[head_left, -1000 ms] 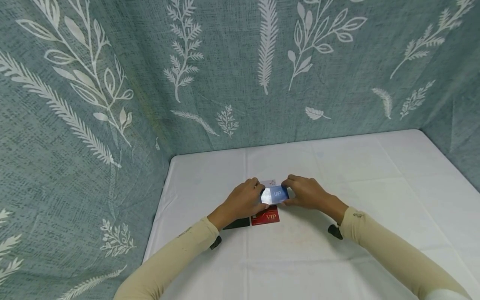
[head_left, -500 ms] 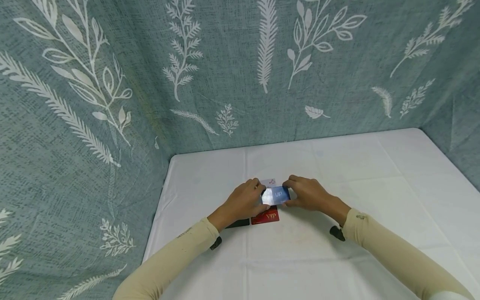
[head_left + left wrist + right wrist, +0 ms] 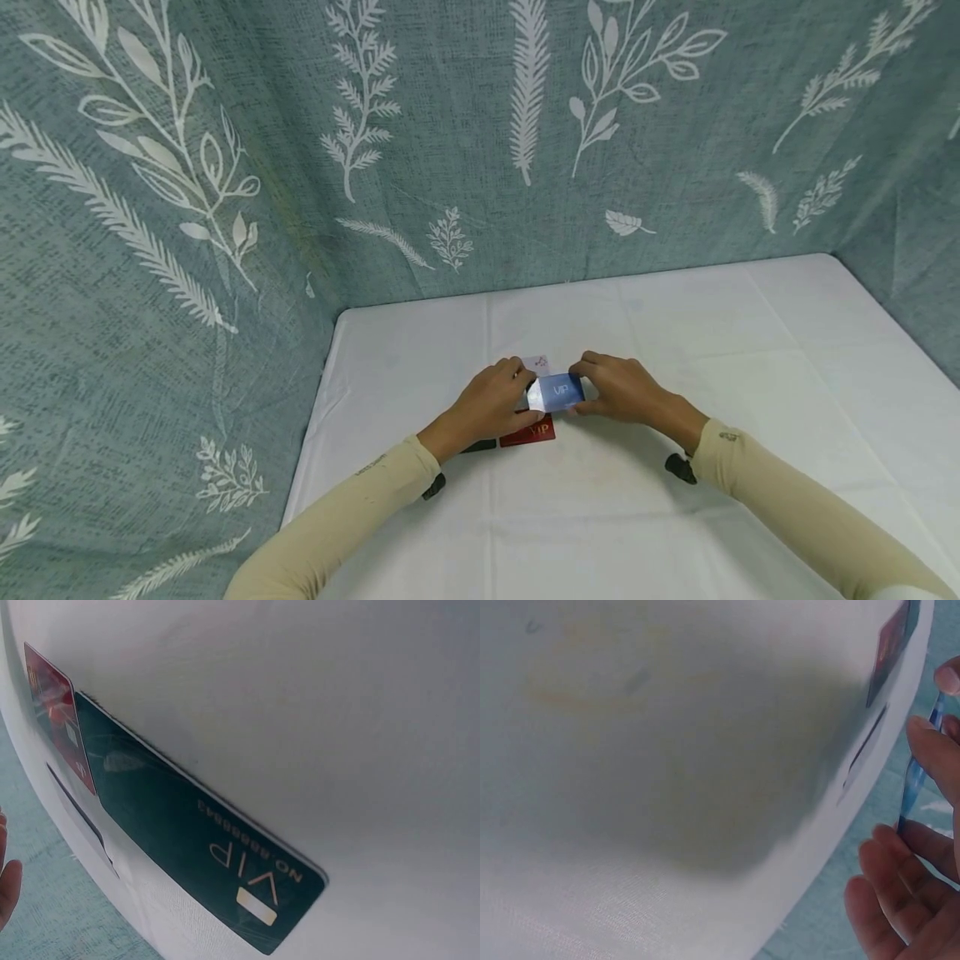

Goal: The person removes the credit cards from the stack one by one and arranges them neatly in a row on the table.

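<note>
A blue bank-style card (image 3: pixel 562 392) printed "VIP" is held up over the table by both hands in the head view. My left hand (image 3: pixel 491 398) pinches its left end, where the surface shines bright white. My right hand (image 3: pixel 618 387) pinches the right end between thumb and fingers. The right wrist view shows the blue card nearly edge-on, looking bowed, with right-hand fingers (image 3: pixel 889 900) near its lower end. Below the hands lie a red VIP card (image 3: pixel 528 433) and a dark green VIP card (image 3: pixel 180 817), the latter mostly hidden by the left hand in the head view.
A pale card (image 3: pixel 537 364) with a small reddish pattern lies behind the held card. White cloth covers the table (image 3: pixel 600 517). Leaf-patterned teal curtains (image 3: pixel 450 125) stand along the back and sides. A small black device (image 3: pixel 681 468) sits at the right wrist.
Both hands and the blue card have shifted very slightly to the right over the table. The bright patch on the card's left part has become narrower. The grips stay the same.
</note>
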A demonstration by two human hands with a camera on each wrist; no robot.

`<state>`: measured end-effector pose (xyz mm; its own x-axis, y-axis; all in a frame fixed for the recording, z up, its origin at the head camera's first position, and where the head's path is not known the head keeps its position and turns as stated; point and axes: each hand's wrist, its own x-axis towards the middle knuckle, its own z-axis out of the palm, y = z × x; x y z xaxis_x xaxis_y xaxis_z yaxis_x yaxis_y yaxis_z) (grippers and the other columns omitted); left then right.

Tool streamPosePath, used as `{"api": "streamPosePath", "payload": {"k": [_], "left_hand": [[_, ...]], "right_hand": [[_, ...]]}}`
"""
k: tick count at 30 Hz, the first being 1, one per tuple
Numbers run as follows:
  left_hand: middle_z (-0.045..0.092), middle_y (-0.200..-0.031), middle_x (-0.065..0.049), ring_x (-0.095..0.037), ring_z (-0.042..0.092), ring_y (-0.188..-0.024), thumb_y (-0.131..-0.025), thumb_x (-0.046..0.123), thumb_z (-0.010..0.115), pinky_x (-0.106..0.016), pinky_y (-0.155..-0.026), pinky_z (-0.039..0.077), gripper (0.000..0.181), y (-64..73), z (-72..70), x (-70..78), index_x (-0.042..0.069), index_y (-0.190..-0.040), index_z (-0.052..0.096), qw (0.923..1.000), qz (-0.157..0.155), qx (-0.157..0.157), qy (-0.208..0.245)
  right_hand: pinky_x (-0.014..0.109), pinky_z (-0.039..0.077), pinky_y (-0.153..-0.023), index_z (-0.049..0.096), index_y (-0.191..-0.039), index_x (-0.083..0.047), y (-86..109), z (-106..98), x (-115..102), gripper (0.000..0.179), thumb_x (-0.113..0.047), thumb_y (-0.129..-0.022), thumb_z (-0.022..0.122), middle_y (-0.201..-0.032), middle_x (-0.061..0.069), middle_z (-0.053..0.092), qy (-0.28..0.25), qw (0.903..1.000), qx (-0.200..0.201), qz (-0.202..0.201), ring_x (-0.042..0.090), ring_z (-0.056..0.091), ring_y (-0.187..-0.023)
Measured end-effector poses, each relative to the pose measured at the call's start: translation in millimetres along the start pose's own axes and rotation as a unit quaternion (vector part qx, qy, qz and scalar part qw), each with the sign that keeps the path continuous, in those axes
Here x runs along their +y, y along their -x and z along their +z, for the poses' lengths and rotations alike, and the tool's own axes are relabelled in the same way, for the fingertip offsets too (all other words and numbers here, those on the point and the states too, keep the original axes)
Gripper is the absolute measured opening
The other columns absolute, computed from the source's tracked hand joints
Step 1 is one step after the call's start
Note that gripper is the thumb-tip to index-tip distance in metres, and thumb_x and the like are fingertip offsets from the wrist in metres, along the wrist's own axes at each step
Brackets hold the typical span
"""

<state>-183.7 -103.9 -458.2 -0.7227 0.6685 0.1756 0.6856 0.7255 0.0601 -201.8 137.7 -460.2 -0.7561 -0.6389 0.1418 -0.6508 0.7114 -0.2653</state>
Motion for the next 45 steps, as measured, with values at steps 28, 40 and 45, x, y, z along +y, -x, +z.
{"api": "streamPosePath", "payload": {"k": [28,40,45], "left_hand": [[0.057,-0.103,-0.007,-0.014,0.055,-0.082,-0.083,0.048,0.066,-0.026,-0.067,0.048,0.051,3.4,2.0,9.0,0.006,-0.112,0.062,0.999,0.024,0.039,0.001],[0.057,-0.099,-0.006,-0.013,0.053,-0.078,-0.082,0.049,0.067,-0.027,-0.066,0.047,0.052,-0.1,5.7,16.4,0.006,-0.11,0.063,0.9986,0.023,0.047,-0.005],[0.057,-0.099,-0.005,-0.012,0.051,-0.076,-0.082,0.05,0.066,-0.026,-0.064,0.044,0.053,-1.1,4.7,20.3,0.006,-0.111,0.063,0.9989,0.016,0.042,-0.014]], "right_hand": [[0.024,0.046,-0.058,0.067,-0.112,-0.009,12.3,-3.9,1.5,0.055,-0.044,-0.072,0.079,-0.099,0.002,0.063,0.003,0.9998,0.01,-0.016,0.007,0.055,-0.075],[0.021,0.042,-0.054,0.066,-0.112,-0.009,21.1,-7.2,6.1,0.057,-0.046,-0.071,0.079,-0.097,0.0,0.062,0.005,0.9995,0.02,-0.022,0.004,0.052,-0.071],[0.021,0.041,-0.054,0.066,-0.112,-0.008,23.4,-7.5,8.0,0.058,-0.046,-0.07,0.08,-0.098,0.001,0.062,0.002,0.9996,0.019,-0.021,0.004,0.05,-0.07]]}}
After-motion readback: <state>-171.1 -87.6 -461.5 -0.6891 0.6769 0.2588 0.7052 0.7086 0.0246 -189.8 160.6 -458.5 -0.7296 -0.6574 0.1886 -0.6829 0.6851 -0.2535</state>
